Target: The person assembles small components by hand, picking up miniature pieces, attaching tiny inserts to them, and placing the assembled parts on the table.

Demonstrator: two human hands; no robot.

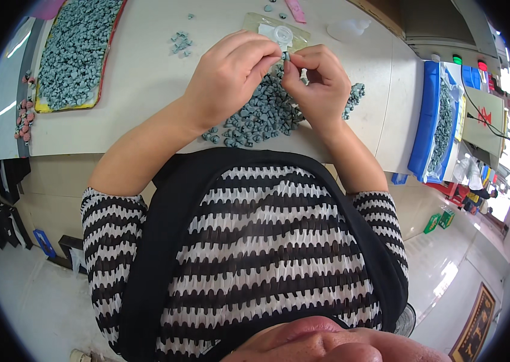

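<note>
My left hand and my right hand meet above the white table, fingertips pinched together. Between them is a small grey-green piece, partly covered by the fingers; its exact kind is too small to make out. Under and between my hands spreads a loose pile of similar grey-green pieces, running close to the table's near edge. Just beyond my fingertips a small round whitish dish rests on white paper over a yellowish sheet.
At the left lies a yellow-and-red-edged tray full of grey-green pieces, with reddish pieces beside it. Several loose pieces sit apart. A pink strip and clear plastic lie farther back. A blue bin stands right.
</note>
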